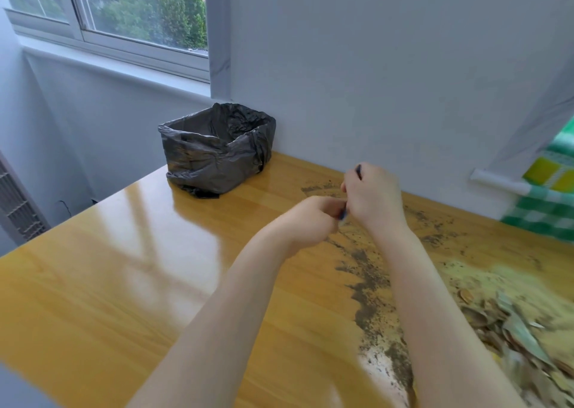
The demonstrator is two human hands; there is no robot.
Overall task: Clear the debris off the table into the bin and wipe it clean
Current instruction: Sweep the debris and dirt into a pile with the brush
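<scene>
Most of the debris [369, 280] is uncleared: dark grit, pale powder and dry leaves cover the tabletop's [124, 267] right side, and nothing looks wiped. The hands meet over the grit's far end, the right hand [372, 196] curled round a thin dark tool [359, 171], the left hand [313, 218] pinching its bluish lower tip; the bag-lined bin [217, 156] stands beyond them to the left, well apart.

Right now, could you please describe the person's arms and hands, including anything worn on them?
The left forearm and right forearm are bare to the frame's edge, no sleeves in view. Neither the left hand nor the right hand is gloved; no watch, bracelet or ring shows.
</scene>
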